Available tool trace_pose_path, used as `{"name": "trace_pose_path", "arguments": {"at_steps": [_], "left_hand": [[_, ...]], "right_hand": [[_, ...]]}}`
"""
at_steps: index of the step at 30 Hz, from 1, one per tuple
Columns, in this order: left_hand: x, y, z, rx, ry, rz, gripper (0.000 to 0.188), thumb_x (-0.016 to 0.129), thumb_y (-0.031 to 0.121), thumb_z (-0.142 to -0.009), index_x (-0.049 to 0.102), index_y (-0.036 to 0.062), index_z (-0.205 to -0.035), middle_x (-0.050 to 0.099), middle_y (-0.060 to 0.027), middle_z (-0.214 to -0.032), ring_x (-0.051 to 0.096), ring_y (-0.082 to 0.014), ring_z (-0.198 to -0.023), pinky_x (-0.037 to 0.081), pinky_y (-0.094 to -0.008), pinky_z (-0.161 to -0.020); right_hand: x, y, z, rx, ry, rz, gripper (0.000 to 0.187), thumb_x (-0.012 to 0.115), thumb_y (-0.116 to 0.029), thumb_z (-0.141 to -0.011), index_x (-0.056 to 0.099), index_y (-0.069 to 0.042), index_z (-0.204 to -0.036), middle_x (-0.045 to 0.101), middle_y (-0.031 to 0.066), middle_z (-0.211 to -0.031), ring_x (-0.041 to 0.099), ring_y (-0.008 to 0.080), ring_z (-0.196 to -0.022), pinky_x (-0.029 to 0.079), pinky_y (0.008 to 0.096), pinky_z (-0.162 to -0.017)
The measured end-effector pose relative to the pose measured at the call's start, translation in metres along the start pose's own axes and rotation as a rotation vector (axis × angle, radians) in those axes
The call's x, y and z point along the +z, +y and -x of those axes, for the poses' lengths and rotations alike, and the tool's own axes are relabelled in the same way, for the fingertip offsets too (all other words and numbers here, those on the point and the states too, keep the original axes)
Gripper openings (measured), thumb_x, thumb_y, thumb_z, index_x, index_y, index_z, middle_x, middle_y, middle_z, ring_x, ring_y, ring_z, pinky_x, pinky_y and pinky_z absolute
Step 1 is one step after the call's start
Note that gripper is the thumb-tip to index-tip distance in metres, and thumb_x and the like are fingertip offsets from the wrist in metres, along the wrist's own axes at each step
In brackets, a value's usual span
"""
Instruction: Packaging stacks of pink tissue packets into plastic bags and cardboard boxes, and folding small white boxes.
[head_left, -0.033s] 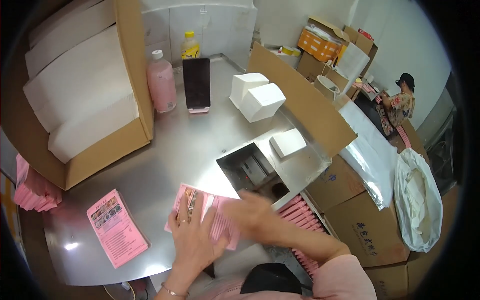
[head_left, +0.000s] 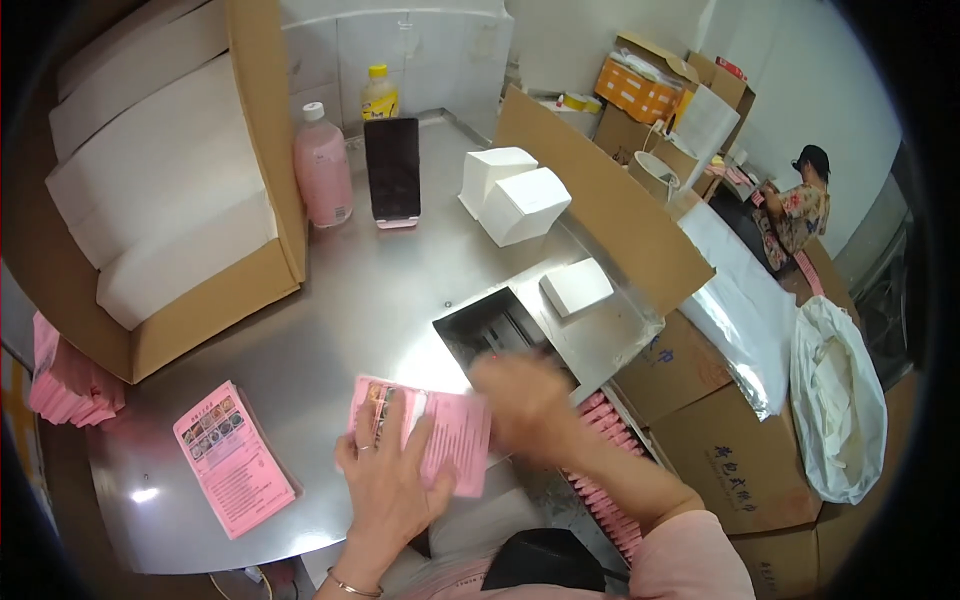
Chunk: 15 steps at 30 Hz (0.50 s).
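Observation:
A pink printed leaflet (head_left: pixel 455 435) lies on the steel table (head_left: pixel 370 310) just in front of me. My left hand (head_left: pixel 390 480) rests flat on it with fingers spread, thumb at its left edge, pinning it down. My right hand (head_left: pixel 525 395) is over the leaflet's right end and is blurred by motion, so its grip is unclear. Just behind the right hand is a dark metal recess (head_left: pixel 495 325).
A stack of pink leaflets (head_left: pixel 235 460) lies at the left. A large cardboard box (head_left: pixel 215 310) holds white stacks. A pink bottle (head_left: pixel 323 170), yellow bottle (head_left: pixel 378 95), propped phone (head_left: pixel 392 170) and white boxes (head_left: pixel 520 205) stand behind. Folded pink leaflets (head_left: pixel 600 480), cartons (head_left: pixel 730 450) and another person (head_left: pixel 795 215) are to the right.

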<state>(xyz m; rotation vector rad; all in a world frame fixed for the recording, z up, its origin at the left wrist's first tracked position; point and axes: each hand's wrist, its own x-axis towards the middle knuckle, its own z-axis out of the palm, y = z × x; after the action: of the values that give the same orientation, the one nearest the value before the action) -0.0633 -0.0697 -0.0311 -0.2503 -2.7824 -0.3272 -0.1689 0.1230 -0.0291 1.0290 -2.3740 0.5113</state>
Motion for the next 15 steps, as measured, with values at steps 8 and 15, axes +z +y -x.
{"name": "trace_pose_path", "arguments": {"at_steps": [8, 15], "left_hand": [[-0.001, 0.007, -0.010, -0.092, 0.107, -0.054, 0.045, 0.068, 0.041, -0.081, 0.065, 0.0082, -0.112, 0.052, -0.0179, -0.128, 0.043, -0.0396, -0.116, 0.033, -0.0478, -0.085], [-0.014, 0.012, -0.007, -0.053, -0.008, -0.005, 0.053, 0.071, 0.047, -0.080, 0.062, 0.0024, -0.107, 0.055, -0.0165, -0.116, 0.049, -0.0353, -0.096, 0.038, -0.0472, -0.079]], "right_hand": [[0.000, 0.123, 0.006, 0.348, 0.137, 0.464, 0.011, 0.065, -0.016, -0.087, 0.069, -0.005, -0.089, 0.055, 0.0105, -0.088, 0.054, 0.0284, -0.089, 0.042, 0.0427, -0.076], [-0.003, 0.129, 0.008, 0.364, 0.171, 0.319, 0.009, 0.065, -0.011, -0.084, 0.066, -0.002, -0.085, 0.053, 0.0126, -0.089, 0.053, 0.0305, -0.090, 0.044, 0.0444, -0.074]]}}
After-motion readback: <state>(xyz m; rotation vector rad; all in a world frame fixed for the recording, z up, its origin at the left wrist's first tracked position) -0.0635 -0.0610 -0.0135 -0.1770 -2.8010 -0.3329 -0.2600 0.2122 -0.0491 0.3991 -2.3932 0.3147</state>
